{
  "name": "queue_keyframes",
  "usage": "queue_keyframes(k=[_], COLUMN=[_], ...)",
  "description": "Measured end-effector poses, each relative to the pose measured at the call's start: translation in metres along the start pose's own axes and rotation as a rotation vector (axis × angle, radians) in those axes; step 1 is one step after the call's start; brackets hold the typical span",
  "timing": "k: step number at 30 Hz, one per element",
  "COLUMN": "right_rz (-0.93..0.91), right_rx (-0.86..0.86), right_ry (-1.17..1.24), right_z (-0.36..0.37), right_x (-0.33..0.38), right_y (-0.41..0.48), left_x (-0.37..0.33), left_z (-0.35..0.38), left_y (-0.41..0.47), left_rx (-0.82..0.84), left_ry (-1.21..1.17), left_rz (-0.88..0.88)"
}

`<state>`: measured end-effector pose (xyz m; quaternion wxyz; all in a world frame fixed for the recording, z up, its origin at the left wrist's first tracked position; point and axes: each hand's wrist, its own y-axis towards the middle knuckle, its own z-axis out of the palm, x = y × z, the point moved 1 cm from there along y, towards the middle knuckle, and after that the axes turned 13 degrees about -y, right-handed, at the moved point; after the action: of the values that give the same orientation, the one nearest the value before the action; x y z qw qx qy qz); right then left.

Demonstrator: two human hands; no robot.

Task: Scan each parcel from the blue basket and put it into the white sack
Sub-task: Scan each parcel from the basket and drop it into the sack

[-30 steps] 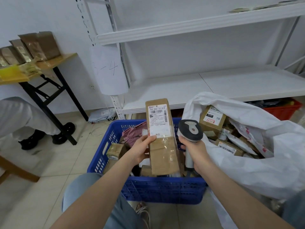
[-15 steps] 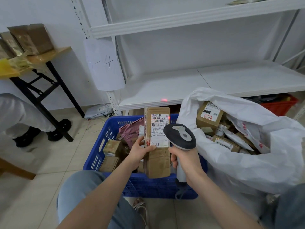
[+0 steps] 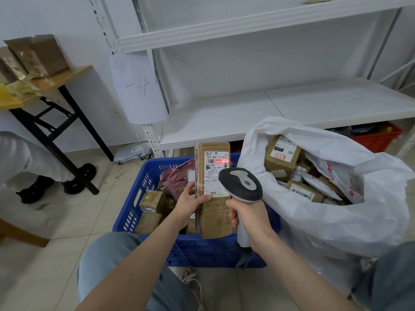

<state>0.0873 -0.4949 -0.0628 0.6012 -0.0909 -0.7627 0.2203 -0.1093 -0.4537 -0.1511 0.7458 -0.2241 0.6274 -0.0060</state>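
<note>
My left hand [image 3: 188, 204] grips a tall brown cardboard parcel [image 3: 213, 212] upright over the blue basket [image 3: 132, 207], its white label facing me. My right hand [image 3: 249, 217] holds a grey and black barcode scanner [image 3: 241, 184] by the handle, just right of the parcel. A red scan line glows on the label's barcode. The basket holds several more brown parcels and a pink bag. At the right, the white sack [image 3: 336, 221] stands open, with several boxes and mailers inside.
White metal shelving [image 3: 280, 108] runs behind the basket and sack, a red crate [image 3: 377, 140] under it. A wooden table on black legs [image 3: 56, 104] stands at the left, beside another person's leg and shoe [image 3: 31, 173]. My knees frame the basket.
The scanner has come closer to the label, and the red scan light has dropped from the shelf edge onto the barcode. The parcel stays in my left hand.
</note>
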Motion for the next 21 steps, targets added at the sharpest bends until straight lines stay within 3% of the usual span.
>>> queue_keyframes(k=[7, 12, 16, 21], right_rz=[-0.018, -0.066, -0.063, 0.009], right_rx=[-0.011, -0.094, -0.241, -0.287], right_ry=[0.037, 0.193, 0.265, 0.249], right_z=[-0.005, -0.036, -0.089, -0.160], right_x=[0.006, 0.024, 0.036, 0.034], right_y=[-0.001, 0.003, 0.028, 0.046], left_x=[-0.013, -0.066, -0.112, -0.120], left_z=[0.003, 0.034, 0.091, 0.181], left_y=[-0.003, -0.004, 0.001, 0.018], left_rx=[0.013, 0.046, 0.168, 0.365], left_ry=[0.063, 0.172, 0.317, 0.436], left_rz=[0.006, 0.029, -0.103, -0.380])
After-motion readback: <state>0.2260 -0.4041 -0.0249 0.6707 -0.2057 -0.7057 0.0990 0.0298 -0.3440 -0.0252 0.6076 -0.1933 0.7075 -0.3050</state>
